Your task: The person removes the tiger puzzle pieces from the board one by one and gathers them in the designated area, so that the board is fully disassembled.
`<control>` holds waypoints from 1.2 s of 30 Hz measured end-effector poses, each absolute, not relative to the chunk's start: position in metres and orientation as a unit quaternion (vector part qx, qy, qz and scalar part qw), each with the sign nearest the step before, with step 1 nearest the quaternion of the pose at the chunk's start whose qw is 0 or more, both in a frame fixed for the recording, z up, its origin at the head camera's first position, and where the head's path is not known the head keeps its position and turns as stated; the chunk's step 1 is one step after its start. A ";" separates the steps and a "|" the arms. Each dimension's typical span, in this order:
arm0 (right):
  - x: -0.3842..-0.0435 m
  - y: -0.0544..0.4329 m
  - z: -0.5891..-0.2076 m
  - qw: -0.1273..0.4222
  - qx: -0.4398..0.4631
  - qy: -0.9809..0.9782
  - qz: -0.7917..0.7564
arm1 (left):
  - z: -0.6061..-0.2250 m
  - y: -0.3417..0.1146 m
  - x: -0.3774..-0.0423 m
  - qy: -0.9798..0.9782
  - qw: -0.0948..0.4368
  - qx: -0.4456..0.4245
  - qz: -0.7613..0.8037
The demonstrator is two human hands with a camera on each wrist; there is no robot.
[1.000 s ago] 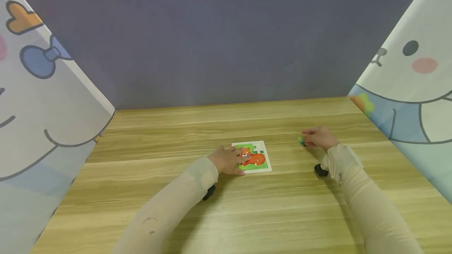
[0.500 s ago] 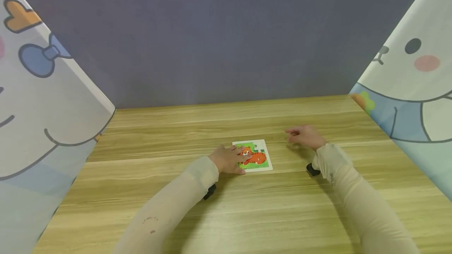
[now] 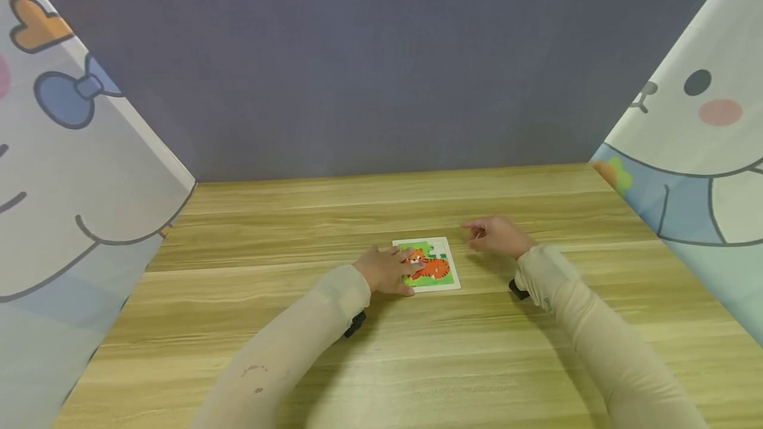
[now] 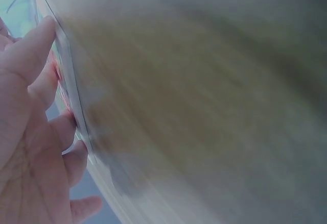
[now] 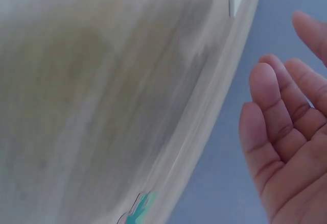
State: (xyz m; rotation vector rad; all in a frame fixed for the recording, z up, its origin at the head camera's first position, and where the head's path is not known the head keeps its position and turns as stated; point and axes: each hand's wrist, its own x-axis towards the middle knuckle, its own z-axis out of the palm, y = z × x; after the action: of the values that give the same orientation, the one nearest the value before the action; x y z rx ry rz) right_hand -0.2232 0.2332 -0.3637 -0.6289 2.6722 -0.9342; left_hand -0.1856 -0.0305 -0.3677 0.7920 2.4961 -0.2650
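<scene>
A square tiger puzzle with a white frame lies on the table, and a pale gap shows at its upper right. My left hand rests over the puzzle's left side with spread fingers; the left wrist view shows its fingertips touching the board. Just right of the puzzle, my right hand hovers with its index finger extended and the others loosely bent. Nothing shows between its fingers in the right wrist view. A teal-green puzzle piece lies on the table there, hidden in the head view.
The wood-grain table ends at a dark grey panel behind. Side panels printed with cartoon animals, one on the left and one on the right, flank it.
My right hand has moved left toward the puzzle, away from where a green piece showed by its fingertips. The left hand has stayed on the puzzle.
</scene>
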 end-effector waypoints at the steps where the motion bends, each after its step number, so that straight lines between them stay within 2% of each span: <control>1: -0.223 0.232 -0.365 0.120 -0.223 0.915 -0.314 | -0.368 -0.030 -0.186 0.917 0.252 0.291 -0.099; 25: -0.205 0.202 -0.367 0.011 -0.365 0.925 -0.107 | -0.367 -0.030 -0.186 0.916 0.262 0.289 -0.094; 36: -0.207 0.195 -0.369 0.059 -0.379 0.922 -0.048 | -0.364 -0.028 -0.189 0.916 0.275 0.277 -0.096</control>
State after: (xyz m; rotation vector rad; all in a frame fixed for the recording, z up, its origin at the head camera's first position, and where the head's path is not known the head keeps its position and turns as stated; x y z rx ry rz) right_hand -0.2072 0.1945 -0.3692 -1.1480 2.7939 -0.1448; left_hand -0.1889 -0.0282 -0.3644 0.7452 2.4611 -0.2579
